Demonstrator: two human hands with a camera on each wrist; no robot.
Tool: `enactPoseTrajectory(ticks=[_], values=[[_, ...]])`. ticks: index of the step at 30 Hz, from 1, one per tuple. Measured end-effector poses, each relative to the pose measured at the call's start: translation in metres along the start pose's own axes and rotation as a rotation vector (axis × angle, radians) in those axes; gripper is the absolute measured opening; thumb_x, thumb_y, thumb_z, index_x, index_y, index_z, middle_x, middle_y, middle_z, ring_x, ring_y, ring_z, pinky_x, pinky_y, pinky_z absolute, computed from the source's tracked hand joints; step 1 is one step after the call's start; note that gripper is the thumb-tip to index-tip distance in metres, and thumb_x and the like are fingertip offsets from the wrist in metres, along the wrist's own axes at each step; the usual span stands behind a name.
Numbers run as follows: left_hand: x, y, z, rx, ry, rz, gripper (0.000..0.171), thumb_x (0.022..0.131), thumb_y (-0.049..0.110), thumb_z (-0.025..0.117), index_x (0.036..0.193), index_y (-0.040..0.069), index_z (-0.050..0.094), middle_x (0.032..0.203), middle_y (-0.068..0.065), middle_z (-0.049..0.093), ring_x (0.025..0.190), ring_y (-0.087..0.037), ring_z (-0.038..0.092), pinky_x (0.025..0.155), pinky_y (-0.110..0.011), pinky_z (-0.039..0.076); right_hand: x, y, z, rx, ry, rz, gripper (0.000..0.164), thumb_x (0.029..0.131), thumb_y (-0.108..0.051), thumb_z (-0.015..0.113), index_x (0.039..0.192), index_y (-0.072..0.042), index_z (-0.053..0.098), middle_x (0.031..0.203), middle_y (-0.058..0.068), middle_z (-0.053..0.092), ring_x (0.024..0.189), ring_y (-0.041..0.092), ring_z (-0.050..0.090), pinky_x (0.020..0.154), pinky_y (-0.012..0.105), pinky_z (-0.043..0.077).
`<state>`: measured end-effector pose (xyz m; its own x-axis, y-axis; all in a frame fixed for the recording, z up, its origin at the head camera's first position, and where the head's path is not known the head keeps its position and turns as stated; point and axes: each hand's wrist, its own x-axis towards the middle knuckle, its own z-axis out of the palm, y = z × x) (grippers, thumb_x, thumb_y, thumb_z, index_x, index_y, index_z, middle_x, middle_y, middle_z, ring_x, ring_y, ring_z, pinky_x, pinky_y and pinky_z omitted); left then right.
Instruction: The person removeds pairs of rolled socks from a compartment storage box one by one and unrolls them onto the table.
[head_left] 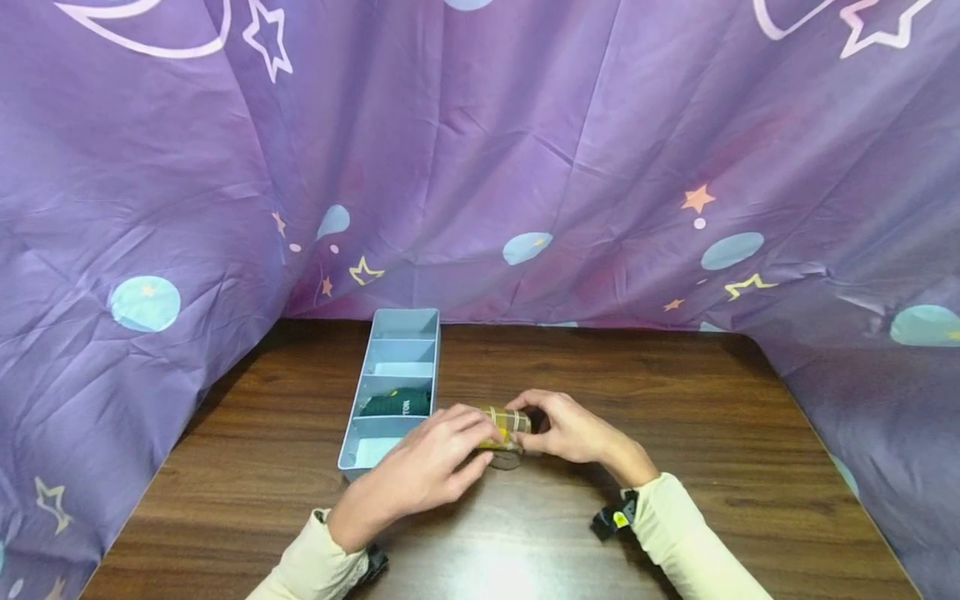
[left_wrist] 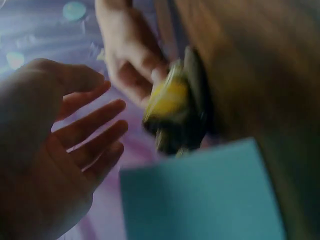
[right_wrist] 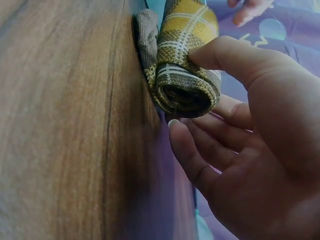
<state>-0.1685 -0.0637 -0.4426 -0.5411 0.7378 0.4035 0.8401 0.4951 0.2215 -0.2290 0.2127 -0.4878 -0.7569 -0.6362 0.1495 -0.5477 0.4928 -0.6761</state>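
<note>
One rolled plaid cloth — right fingers hold it.

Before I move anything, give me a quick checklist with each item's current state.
1. Right grip on the yellow-and-brown plaid fabric roll: ok, fingers touch it.
2. Left grip off the roll: ok, fingers apart from it.
3. Roll tidy: not ok, greyish-brown ribbed fabric flap lies outside it.
4. Dark-green rounded fabric bundle inside the light-blue rectangular plastic tray: ok, second-nearest compartment.
5. Tray's nearest compartment free: cannot tell, left grip covers part.
</note>
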Motion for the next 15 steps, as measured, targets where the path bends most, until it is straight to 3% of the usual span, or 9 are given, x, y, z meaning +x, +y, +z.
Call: enactPoseTrajectory(ticks=[6, 10, 15], values=[[-0.001, 0.015, 0.022, -0.027, -0.166, 0.027, 0.024, 0.105, 0.026, 0.069, 0.128, 0.019, 0.072, 0.129, 0.004, 0.073, 0.126, -0.014, 0.068, 0.112, -0.033, 0.054, 0.001, -0.001, -0.001, -0.083, 0.029, -0.022, 0.035, 0.092, -0.020, 0.084, 0.124, -0.012, 0.074, 0.121, 0.001, 0.076, 0.107, 0.012, 0.068, 0.093, 0.037, 0.060], [-0.005, 0.017, 0.034, -0.012, -0.193, 0.036, 0.029, 0.103, 0.026, 0.071, 0.130, 0.016, 0.071, 0.134, -0.001, 0.071, 0.130, -0.017, 0.064, 0.114, -0.033, 0.053, 0.000, -0.002, -0.001, -0.081, 0.016, 0.010, 0.040, 0.093, -0.022, 0.083, 0.130, -0.011, 0.073, 0.123, 0.002, 0.077, 0.105, 0.012, 0.068, 0.093, 0.039, 0.061], [-0.008, 0.018, 0.041, -0.070, -0.228, 0.003, 0.032, 0.104, 0.027, 0.070, 0.134, 0.016, 0.069, 0.147, -0.008, 0.066, 0.142, -0.024, 0.057, 0.120, -0.038, 0.048, 0.001, -0.002, -0.001, -0.037, 0.027, 0.017, 0.044, 0.093, -0.019, 0.083, 0.134, -0.009, 0.066, 0.122, 0.002, 0.078, 0.111, 0.014, 0.074, 0.101, 0.042, 0.060]])
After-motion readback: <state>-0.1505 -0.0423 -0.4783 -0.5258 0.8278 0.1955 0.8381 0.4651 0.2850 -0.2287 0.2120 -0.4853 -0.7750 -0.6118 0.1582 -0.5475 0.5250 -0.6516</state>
